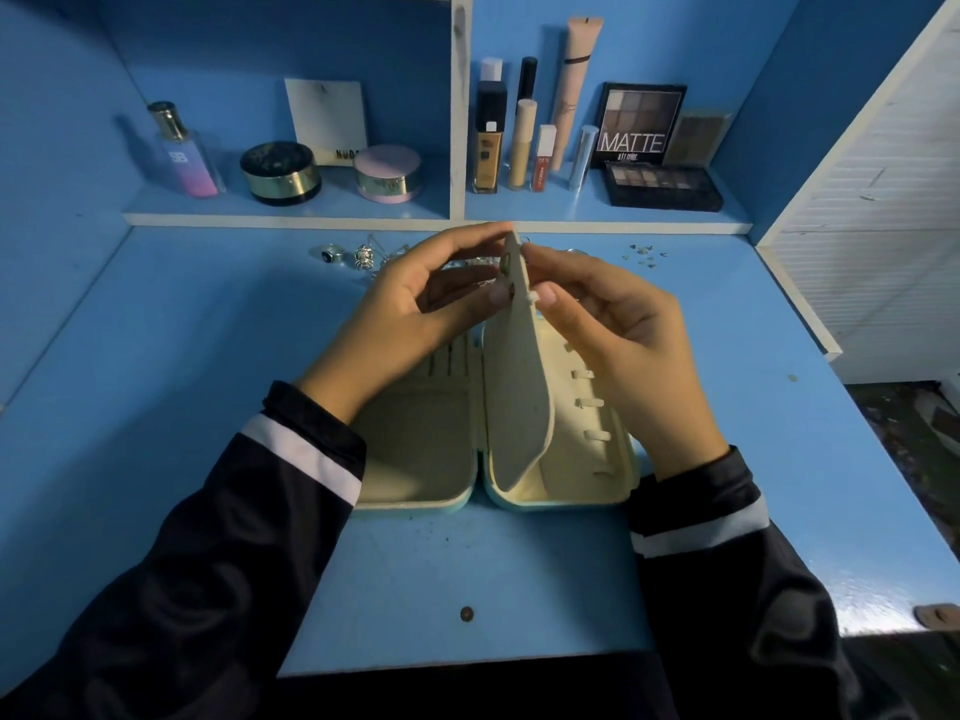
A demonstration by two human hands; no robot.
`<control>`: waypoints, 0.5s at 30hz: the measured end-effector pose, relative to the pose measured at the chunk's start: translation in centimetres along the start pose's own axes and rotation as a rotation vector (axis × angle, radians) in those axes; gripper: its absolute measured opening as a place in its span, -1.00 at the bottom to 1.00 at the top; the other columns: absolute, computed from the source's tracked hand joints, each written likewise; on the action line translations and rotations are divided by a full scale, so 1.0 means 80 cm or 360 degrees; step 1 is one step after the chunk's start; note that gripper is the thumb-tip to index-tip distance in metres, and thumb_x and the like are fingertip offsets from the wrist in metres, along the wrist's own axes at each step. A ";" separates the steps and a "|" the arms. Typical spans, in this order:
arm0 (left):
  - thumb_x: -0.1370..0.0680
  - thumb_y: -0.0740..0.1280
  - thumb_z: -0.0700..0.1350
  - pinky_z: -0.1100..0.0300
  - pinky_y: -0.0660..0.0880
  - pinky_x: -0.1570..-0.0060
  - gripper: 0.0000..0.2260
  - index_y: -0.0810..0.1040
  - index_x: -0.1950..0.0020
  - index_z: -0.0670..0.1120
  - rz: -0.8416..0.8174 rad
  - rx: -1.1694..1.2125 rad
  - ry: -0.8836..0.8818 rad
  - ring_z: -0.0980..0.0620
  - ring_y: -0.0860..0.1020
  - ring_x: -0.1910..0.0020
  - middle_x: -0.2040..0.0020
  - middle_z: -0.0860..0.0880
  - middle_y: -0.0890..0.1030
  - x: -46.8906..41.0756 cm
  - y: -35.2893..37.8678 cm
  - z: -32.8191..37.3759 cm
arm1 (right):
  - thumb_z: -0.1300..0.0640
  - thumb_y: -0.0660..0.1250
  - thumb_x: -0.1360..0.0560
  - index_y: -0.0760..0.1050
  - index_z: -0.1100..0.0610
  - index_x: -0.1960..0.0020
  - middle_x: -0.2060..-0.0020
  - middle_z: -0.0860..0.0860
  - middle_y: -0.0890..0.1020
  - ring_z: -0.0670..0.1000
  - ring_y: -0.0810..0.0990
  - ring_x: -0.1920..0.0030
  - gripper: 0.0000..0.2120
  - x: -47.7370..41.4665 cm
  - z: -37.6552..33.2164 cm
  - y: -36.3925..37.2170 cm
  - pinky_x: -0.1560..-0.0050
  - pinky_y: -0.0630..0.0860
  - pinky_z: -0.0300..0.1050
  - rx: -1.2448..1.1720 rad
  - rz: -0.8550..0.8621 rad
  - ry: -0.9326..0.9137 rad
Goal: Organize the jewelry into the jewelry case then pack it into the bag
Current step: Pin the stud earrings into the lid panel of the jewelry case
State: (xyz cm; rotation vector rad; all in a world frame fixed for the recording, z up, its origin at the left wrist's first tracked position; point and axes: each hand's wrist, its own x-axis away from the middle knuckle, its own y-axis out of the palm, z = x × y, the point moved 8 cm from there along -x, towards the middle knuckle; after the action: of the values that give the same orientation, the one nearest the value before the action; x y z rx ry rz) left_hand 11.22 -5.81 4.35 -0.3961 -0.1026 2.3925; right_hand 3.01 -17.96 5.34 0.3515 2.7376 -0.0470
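jewelry case (415, 449) open | flap (519, 397) upright | left hand (410, 314), right hand (623, 345) pinch it

Head-worn wide view looks forward and down, close over the desk (182, 381)

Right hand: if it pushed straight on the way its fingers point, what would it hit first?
The upright divider flap, which the right hand is pinching; right beyond it, probably the left hand, though depth is unclear.

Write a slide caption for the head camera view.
Left hand and right hand pinch the upright flap of an open jewelry case on a desk; loose jewelry lies behind.
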 end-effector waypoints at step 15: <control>-0.58 0.34 -0.05 0.42 0.26 -0.35 -0.52 0.32 -0.48 0.09 -0.0178 -0.0341 -0.0112 0.38 0.37 -0.32 -0.36 0.26 0.40 0.007 0.041 -0.020 | 0.23 0.30 -0.57 0.56 0.19 -0.25 -0.16 0.03 0.65 0.00 0.59 -0.22 -0.74 0.018 0.008 -0.047 -0.25 0.49 -0.15 0.0077 0.0018 0.0246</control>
State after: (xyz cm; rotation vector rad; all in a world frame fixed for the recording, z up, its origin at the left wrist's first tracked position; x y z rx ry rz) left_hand 9.21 -7.96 2.08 -0.3942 -0.4049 2.2920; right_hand 0.97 -21.34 4.17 0.3997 2.8912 -0.0870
